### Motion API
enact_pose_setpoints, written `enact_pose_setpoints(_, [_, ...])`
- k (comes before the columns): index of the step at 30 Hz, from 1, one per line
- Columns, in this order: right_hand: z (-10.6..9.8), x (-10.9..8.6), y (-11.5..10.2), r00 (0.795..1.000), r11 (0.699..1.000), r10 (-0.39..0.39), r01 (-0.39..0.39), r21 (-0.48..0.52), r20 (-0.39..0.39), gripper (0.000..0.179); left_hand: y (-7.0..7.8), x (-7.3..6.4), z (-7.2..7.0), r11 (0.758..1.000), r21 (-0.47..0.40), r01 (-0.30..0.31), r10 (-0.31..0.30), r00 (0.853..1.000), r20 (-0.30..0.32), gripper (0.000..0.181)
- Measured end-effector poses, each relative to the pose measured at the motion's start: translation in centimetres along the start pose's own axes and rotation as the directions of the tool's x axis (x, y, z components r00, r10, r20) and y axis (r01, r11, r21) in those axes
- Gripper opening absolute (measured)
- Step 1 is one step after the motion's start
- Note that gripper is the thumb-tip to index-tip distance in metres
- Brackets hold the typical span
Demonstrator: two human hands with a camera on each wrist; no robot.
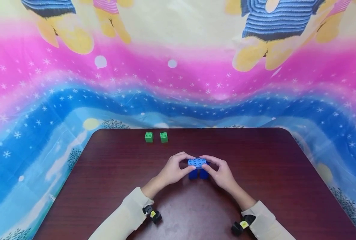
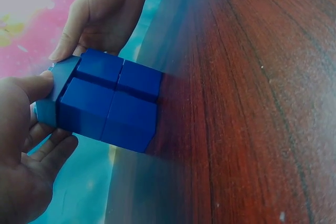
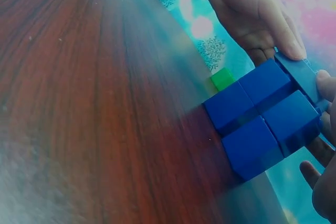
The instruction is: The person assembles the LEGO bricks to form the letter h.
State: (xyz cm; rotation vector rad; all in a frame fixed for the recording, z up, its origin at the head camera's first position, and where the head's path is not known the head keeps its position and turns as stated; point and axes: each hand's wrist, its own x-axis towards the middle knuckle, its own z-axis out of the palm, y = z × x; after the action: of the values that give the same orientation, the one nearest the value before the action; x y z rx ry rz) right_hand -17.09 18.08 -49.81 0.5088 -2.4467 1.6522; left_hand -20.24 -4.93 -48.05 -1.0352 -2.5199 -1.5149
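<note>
Left hand (image 1: 174,168), right hand (image 1: 223,172) pinching studded, oblong light-blue brick (image 1: 197,162) atop smooth, boxy dark-blue stacks (image 2: 130,118).

L arm (image 1: 118,215) in from 7 o'clock, R arm (image 1: 266,220) from 5 o'clock, L hand (image 1: 175,168) pointing approx. 2 o'clock & R hand (image 1: 222,170) approx. 10 o'clock, thumbs (image 1: 188,171) opp. fingers (image 1: 181,155), both pinching.

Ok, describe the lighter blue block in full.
The lighter blue block is an oblong, plastic-looking brick with round studs in two rows facing up. It lies level atop two darker blue stacks, spanning the gap between them; whether fully pressed down is unclear. The left hand and right hand pinch its opposite ends.
</note>
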Motion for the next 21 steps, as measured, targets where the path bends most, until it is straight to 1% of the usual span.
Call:
enact_pose_setpoints(5, [0.0,-0.3,0.9,0.999,0.999,-0.043,0.043,0.021,0.001,0.035,0.1,0.0,-0.1,1.0,0.009,-0.007,0.007,1.0,0.008,0.03])
enact_pose_setpoints(10, [-0.3,-0.6,1.3,0.998,0.999,-0.053,0.052,0.009,0.044,0.042,0.2,0.0,-0.2,0.999,0.047,-0.01,0.009,1.0,0.017,0.03])
enact_pose_setpoints(15, [-0.9,-0.3,1.1,0.992,0.999,-0.038,0.038,0.001,0.118,0.047,0.2,0.0,-0.3,0.999,0.052,-0.01,0.009,1.0,0.018,0.03])
enact_pose_setpoints(18, [-1.5,0.2,1.0,0.983,0.999,-0.022,0.017,0.028,0.182,0.048,0.2,0.0,-0.4,0.999,0.041,-0.005,0.004,1.0,0.022,0.031])
enact_pose_setpoints(21, [-2.1,0.6,1.1,0.97,0.997,0.003,-0.02,0.07,0.245,0.048,0.4,0.1,-0.4,0.999,0.054,0.01,-0.012,0.999,0.035,0.031])
